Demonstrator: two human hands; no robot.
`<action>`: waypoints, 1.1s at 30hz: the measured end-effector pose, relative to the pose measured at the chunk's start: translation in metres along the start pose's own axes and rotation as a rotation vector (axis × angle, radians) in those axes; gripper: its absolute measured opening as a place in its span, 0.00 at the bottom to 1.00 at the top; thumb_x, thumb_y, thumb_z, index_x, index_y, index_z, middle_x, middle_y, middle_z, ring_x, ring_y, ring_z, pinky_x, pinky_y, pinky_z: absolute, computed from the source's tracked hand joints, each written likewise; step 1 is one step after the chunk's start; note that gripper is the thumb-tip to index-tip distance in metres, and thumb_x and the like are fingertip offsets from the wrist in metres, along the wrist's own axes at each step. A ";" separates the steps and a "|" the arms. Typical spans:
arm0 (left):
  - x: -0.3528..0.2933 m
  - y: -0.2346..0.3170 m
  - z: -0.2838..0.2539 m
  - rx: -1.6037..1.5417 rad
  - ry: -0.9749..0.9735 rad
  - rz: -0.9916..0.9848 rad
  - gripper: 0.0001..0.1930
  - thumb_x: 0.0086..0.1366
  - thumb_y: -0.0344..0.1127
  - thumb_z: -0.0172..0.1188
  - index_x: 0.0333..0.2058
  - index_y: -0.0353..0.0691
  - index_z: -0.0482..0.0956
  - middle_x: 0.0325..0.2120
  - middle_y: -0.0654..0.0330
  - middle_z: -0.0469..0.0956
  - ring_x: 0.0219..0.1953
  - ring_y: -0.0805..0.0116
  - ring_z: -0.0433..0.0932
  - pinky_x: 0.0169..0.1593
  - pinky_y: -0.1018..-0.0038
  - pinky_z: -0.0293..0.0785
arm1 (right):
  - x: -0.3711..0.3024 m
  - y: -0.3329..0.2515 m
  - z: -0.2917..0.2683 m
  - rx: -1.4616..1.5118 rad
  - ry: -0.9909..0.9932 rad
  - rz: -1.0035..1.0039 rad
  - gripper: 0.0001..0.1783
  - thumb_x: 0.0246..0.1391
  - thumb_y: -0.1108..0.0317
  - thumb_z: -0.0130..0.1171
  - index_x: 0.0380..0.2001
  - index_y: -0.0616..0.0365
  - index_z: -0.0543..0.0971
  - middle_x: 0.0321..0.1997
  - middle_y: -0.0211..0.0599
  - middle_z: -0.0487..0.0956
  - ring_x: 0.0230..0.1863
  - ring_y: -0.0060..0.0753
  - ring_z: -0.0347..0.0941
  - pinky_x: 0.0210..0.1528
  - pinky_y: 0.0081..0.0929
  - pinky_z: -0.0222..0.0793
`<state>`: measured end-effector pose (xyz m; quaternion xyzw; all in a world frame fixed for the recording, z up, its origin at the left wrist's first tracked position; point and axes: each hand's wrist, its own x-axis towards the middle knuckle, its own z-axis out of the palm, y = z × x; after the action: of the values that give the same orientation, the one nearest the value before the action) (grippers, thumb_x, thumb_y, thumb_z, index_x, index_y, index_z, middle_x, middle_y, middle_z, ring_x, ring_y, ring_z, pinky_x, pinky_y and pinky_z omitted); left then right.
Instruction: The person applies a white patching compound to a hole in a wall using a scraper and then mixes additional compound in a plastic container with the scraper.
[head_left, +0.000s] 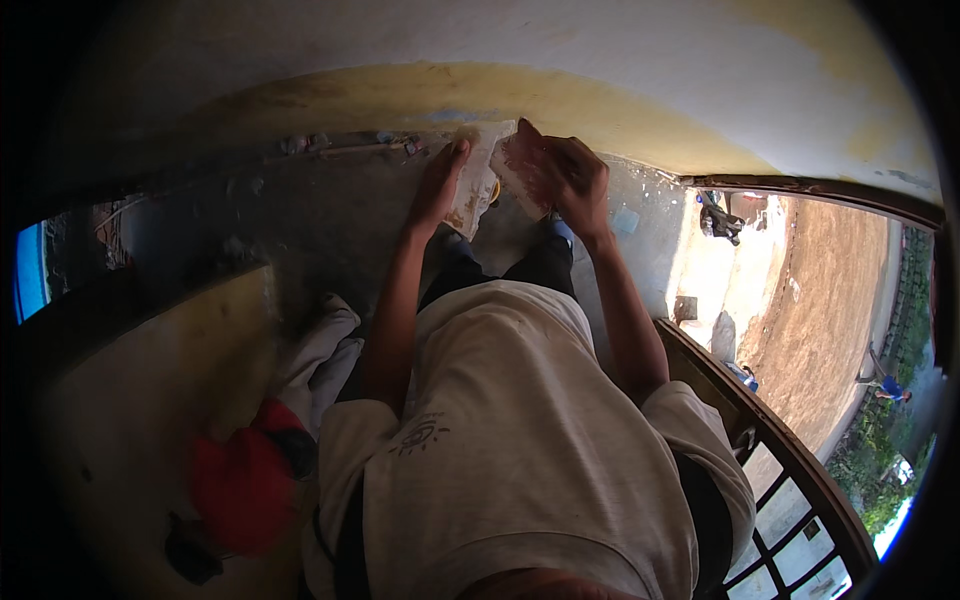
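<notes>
Where two flat pieces come close together ahead of the body, the step in hand appears to be working one against the other, possibly scraping or wiping their faces. Landmark for all entries: pale plate (478, 178), one, whitish with brownish patches near its lower end, held tilted in front of the body. Left hand (436, 190), one: at the pale plate's left edge, clasping it, thumb lying toward the top; remaining fingers mostly hidden. Reddish plate (524, 172), one: just right of the pale plate, slanted, pale smears on its face; whether the two edges touch or merely overlap in view cannot be told. Right hand (583, 188), one: right of the pale plate, bent fingers pinching the reddish plate by its right side. Next move, as judged: a firm hold on the left, a controlled stroke or lift from the right, the edges kept aligned. Wall (500, 85), one in front: beyond the pale plate, yellowish band below whitish surface. Feet, two: below the pale plate, partly covered. Glazed door leaf (795, 515), one: far to its lower right. Other people, two: red-topped figure (245, 490), lower left of it; blue-clad figure (888, 388), far right, outdoors.
</notes>
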<state>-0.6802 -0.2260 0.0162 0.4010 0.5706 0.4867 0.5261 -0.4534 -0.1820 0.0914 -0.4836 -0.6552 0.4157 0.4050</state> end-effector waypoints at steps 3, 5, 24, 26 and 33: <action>-0.009 0.017 -0.015 0.095 -0.020 0.101 0.27 0.78 0.55 0.49 0.49 0.31 0.76 0.37 0.59 0.78 0.42 0.71 0.72 0.50 0.71 0.69 | -0.008 -0.009 0.039 0.001 0.086 -0.014 0.12 0.57 0.72 0.64 0.43 0.64 0.85 0.36 0.46 0.84 0.36 0.39 0.83 0.41 0.32 0.76; -0.012 0.021 -0.023 0.076 -0.013 0.099 0.26 0.78 0.55 0.49 0.48 0.32 0.76 0.36 0.60 0.77 0.41 0.71 0.71 0.49 0.72 0.69 | -0.015 -0.012 0.053 -0.070 0.122 -0.014 0.12 0.56 0.72 0.64 0.43 0.65 0.84 0.35 0.47 0.84 0.35 0.41 0.83 0.40 0.33 0.76; 0.010 -0.021 -0.081 -0.873 0.057 -0.219 0.39 0.74 0.70 0.38 0.72 0.48 0.60 0.67 0.59 0.69 0.65 0.58 0.72 0.66 0.53 0.72 | -0.033 0.011 0.049 0.382 0.176 0.357 0.16 0.66 0.64 0.63 0.50 0.64 0.79 0.36 0.32 0.81 0.35 0.21 0.75 0.38 0.21 0.70; 0.016 -0.014 -0.101 -0.845 0.108 -0.233 0.39 0.74 0.70 0.38 0.72 0.48 0.60 0.67 0.58 0.68 0.66 0.57 0.72 0.67 0.52 0.71 | -0.025 0.020 0.039 0.392 0.123 0.376 0.14 0.66 0.65 0.63 0.48 0.64 0.79 0.35 0.31 0.80 0.33 0.19 0.73 0.35 0.20 0.67; 0.035 -0.038 -0.159 -0.843 0.062 -0.319 0.38 0.76 0.67 0.37 0.71 0.45 0.61 0.66 0.57 0.70 0.65 0.57 0.72 0.68 0.52 0.69 | 0.012 0.083 0.021 0.344 -0.103 0.455 0.14 0.65 0.64 0.63 0.46 0.64 0.79 0.36 0.30 0.80 0.31 0.18 0.70 0.33 0.21 0.64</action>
<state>-0.8401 -0.2208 -0.0330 0.0442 0.3928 0.6011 0.6945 -0.4503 -0.1580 0.0084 -0.5205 -0.4693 0.6251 0.3436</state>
